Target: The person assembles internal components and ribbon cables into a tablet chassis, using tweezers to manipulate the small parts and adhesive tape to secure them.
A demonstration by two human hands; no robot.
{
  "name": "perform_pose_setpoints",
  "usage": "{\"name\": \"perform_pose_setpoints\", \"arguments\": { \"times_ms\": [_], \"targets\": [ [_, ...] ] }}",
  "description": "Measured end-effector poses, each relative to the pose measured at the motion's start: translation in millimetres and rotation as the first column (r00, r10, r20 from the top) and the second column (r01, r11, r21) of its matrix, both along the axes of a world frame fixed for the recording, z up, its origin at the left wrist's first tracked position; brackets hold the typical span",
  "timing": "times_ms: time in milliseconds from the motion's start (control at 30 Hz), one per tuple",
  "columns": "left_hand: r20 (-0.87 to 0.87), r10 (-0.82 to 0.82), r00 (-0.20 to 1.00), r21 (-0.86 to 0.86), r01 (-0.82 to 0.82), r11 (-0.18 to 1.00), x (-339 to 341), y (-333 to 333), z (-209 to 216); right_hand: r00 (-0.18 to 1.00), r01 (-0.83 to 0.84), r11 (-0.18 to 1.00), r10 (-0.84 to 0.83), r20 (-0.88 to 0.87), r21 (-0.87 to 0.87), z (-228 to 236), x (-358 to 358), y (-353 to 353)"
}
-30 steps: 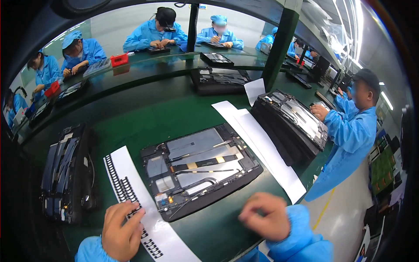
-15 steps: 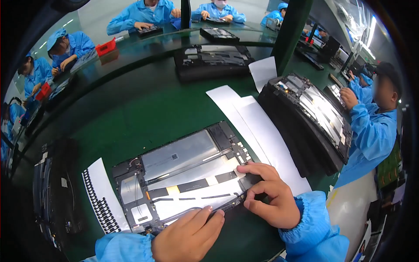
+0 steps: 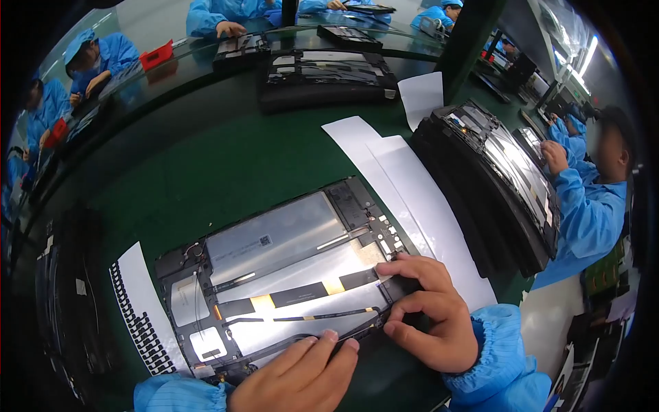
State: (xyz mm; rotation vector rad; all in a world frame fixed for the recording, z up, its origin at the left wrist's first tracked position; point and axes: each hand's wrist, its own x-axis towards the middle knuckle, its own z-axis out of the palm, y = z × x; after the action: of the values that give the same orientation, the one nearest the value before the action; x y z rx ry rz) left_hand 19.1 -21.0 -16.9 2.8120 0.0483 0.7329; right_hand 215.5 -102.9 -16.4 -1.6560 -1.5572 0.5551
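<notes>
An opened tablet (image 3: pixel 281 261) lies slanted on the green table, its silver battery plates and black ribbon cables exposed. My left hand (image 3: pixel 302 374) is at its near long edge, fingers together with the tips curled on the rim; the thumb is hidden. At the tablet's right end is my right hand (image 3: pixel 432 312), closed round the near right corner. Its index fingertip presses by the end of the wide black ribbon cable (image 3: pixel 305 294), while the thumb meets the edge below. Left of the tablet lies a white sheet (image 3: pixel 141 309) with rows of small black stickers.
White paper sheets (image 3: pixel 405 185) lie beyond the tablet's right end. A tall stack of opened tablets (image 3: pixel 498 165) on black foam stands at right, another stack (image 3: pixel 329 79) at the back, and dark devices (image 3: pixel 68 295) at far left. Several co-workers in blue sit around; one (image 3: pixel 590 206) is at right.
The view has shifted slightly, so the tablet appears farther left. My hands keep nearly the same places on it. Across the table, a co-worker's device appears raised.
</notes>
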Motion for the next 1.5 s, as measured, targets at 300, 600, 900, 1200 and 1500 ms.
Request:
{"name": "perform_pose_setpoints", "arguments": {
  "times_ms": [300, 600, 900, 1200, 1500],
  "targets": [
    [-0.147, -0.054, 0.988, 0.248, 0.089, 0.965, 14, 6, -5, 0.995, 0.056, 0.998, -0.059, -0.079, -0.042, 4, 9, -9],
    [-0.172, -0.006, 0.985, 0.237, 0.048, 0.97, 12, 4, 1, 0.995, -0.028, 0.999, 0.026, 0.093, 0.018, 4, 4, -2],
    [-0.087, -0.006, 0.996, 0.186, 0.022, 0.982, 16, -6, -3, 0.975, 0.007, 0.992, -0.035, 0.219, 0.126, 4, -5, -4],
    [-0.184, -0.155, 0.971, -0.235, 0.109, 0.966, 5, 28, 22, 0.963, 0.178, 0.946, -0.224, 0.148, 0.273, 9, -24, -33],
    [-0.55, 0.199, 0.811, -0.242, -0.383, 0.892, 15, 133, -1, 0.41, 0.167, 0.962, -0.268, -0.872, -0.217, -18, -86, -48]
  ]
}}
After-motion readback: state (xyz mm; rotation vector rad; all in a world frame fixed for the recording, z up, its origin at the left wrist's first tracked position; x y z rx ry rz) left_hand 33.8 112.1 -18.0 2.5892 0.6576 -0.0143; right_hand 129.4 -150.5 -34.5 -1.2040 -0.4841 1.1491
